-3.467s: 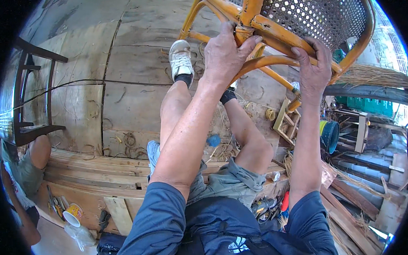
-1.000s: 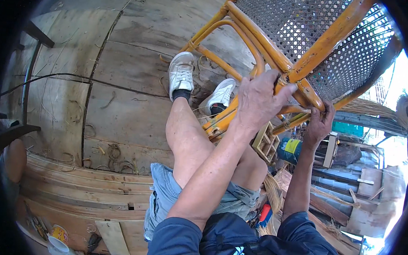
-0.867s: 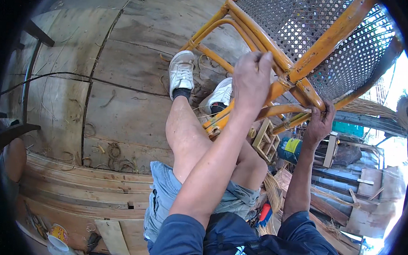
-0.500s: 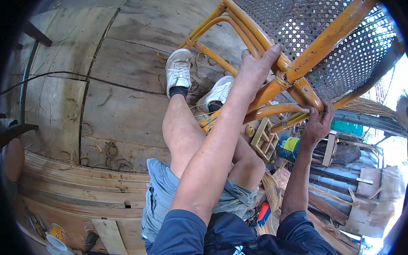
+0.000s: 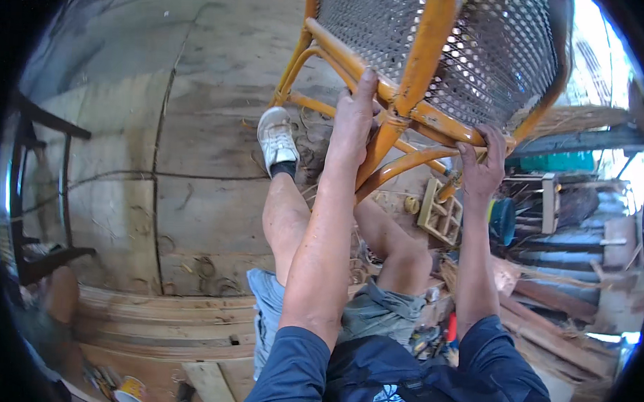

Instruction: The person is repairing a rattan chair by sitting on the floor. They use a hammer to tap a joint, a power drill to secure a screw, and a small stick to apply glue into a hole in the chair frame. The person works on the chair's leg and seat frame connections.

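Observation:
A rattan chair (image 5: 416,55) with glossy orange-brown poles and a dark woven cane panel is tilted in front of my knees. My left hand (image 5: 354,124) wraps round its frame near a bound joint, thumb lying along the rail. At the right end of the same rail, my right hand (image 5: 485,160) grips the corner, fingers curled over the top. The chair's far end runs out of the picture at the top. My left shoe (image 5: 277,139) stands on the floor beside a chair leg; the other shoe is hidden.
Wooden floor panels (image 5: 217,148) carry loose strips and a cord. A dark wooden frame (image 5: 67,192) stands at left by another person's leg (image 5: 62,295). A divided wooden box (image 5: 442,212), a teal bucket (image 5: 502,218) and stacked boards lie right. A yellow cup (image 5: 132,389) sits lower left.
The chair has swung left and its poles stand more upright in view, both my hands moving with it and keeping their grip. My view has shifted too. My right shoe is now hidden.

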A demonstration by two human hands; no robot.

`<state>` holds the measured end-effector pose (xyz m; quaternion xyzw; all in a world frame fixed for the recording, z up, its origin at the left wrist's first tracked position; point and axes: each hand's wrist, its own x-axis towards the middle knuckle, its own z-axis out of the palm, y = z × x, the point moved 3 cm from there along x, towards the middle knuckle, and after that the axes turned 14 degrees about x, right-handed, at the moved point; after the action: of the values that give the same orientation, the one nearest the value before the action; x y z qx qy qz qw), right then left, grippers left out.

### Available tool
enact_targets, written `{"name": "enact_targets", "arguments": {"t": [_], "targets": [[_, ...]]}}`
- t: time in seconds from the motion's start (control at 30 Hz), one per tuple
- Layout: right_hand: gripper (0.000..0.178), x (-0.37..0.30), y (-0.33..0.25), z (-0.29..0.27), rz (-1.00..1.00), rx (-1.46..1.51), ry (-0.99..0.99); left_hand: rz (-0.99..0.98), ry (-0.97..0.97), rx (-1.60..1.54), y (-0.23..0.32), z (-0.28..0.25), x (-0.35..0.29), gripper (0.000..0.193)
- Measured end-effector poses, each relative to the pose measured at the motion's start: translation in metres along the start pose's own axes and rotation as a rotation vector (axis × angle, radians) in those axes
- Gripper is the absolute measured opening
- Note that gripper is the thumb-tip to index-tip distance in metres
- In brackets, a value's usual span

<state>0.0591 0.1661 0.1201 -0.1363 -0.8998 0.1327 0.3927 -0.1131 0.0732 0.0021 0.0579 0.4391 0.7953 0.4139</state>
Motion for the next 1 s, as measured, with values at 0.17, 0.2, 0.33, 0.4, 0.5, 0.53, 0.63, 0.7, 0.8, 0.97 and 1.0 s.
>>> {"name": "enact_targets", "arguments": {"t": [0.17,0.2,0.33,0.4,0.5,0.53,0.63,0.7,0.8,0.97,1.0], "targets": [[0.039,-0.003,0.000,0.005,-0.027,0.041,0.012,-0.015,0.015,-0.001,-0.003,-0.004,-0.002,0.058],[0.039,-0.003,-0.002,0.004,-0.022,0.042,0.017,-0.026,0.003,-0.032,-0.001,-0.003,-0.003,0.057],[0.039,-0.010,0.000,0.003,-0.045,0.008,0.011,-0.047,-0.008,-0.061,-0.007,-0.004,-0.003,0.055],[0.039,-0.011,0.001,0.002,-0.071,0.001,0.026,-0.069,0.004,-0.079,-0.011,-0.005,-0.002,0.055],[0.039,-0.014,-0.001,0.005,-0.053,0.011,0.040,-0.074,0.030,0.018,-0.008,-0.006,-0.004,0.054],[0.039,-0.014,-0.002,0.005,-0.056,0.012,0.038,-0.065,0.017,0.008,-0.009,-0.007,-0.002,0.054],[0.039,-0.014,-0.001,0.006,-0.062,0.016,0.035,-0.033,-0.013,-0.027,-0.009,-0.010,-0.001,0.055],[0.040,-0.016,0.001,0.005,-0.063,0.019,0.032,0.001,-0.016,-0.058,-0.003,-0.006,-0.008,0.056],[0.040,-0.017,0.003,0.004,-0.052,0.030,0.033,-0.001,-0.038,-0.058,-0.012,-0.007,-0.003,0.058],[0.046,-0.026,0.013,-0.003,0.072,0.121,0.235,-0.062,-0.025,-0.223,-0.015,-0.007,-0.002,0.070],[0.048,-0.034,0.020,-0.005,0.147,0.192,0.350,-0.074,-0.010,-0.164,-0.013,-0.008,-0.002,0.071]]}}
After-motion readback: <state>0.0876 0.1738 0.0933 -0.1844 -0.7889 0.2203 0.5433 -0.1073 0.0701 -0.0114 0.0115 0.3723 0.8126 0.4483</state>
